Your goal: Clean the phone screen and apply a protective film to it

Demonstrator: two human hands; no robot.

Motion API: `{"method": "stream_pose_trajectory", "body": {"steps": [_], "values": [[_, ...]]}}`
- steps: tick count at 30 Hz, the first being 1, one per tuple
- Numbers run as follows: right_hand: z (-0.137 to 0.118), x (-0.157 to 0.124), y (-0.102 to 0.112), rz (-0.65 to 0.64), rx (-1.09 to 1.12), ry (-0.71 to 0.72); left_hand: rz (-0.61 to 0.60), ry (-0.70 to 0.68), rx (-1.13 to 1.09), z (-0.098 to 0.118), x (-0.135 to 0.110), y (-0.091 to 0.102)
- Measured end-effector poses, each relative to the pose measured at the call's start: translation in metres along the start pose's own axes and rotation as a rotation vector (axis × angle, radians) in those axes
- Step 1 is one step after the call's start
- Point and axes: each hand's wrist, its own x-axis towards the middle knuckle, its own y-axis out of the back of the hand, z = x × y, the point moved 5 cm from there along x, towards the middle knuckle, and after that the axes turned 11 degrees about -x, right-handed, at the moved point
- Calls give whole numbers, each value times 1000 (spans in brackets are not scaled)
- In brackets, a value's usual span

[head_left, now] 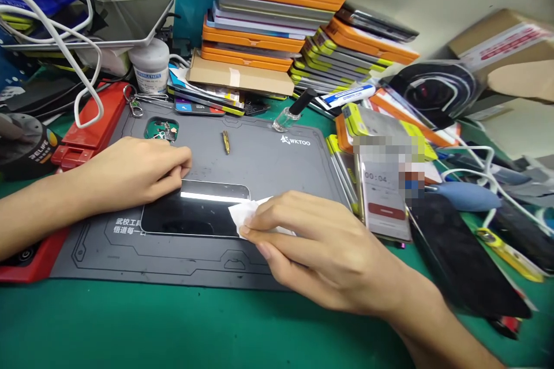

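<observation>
A black smartphone with a thin silver rim lies face up on a grey work mat, a bright light streak reflected in its glass. My left hand is closed with curled fingers at the phone's upper left edge, pressing on it; the fingertips are partly hidden. Between the thumb and fingers of my right hand is a crumpled white wipe. The wipe touches the right end of the screen, and my right hand covers the phone's right edge.
Behind the mat stand stacked orange and grey cases, a paste jar and a small glass bottle. A brass bit lies on the mat. To the right are another phone showing a timer and a black slab.
</observation>
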Motion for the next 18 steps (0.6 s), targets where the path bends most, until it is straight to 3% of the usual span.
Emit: {"method": "stream_pose_trajectory", "body": {"steps": [11,18], "values": [[4,6,4,10,-11,47,0,10,78,2,2,2],[22,-1,4,-102,-36,-69,5,115,163,-10,7,-1]]}}
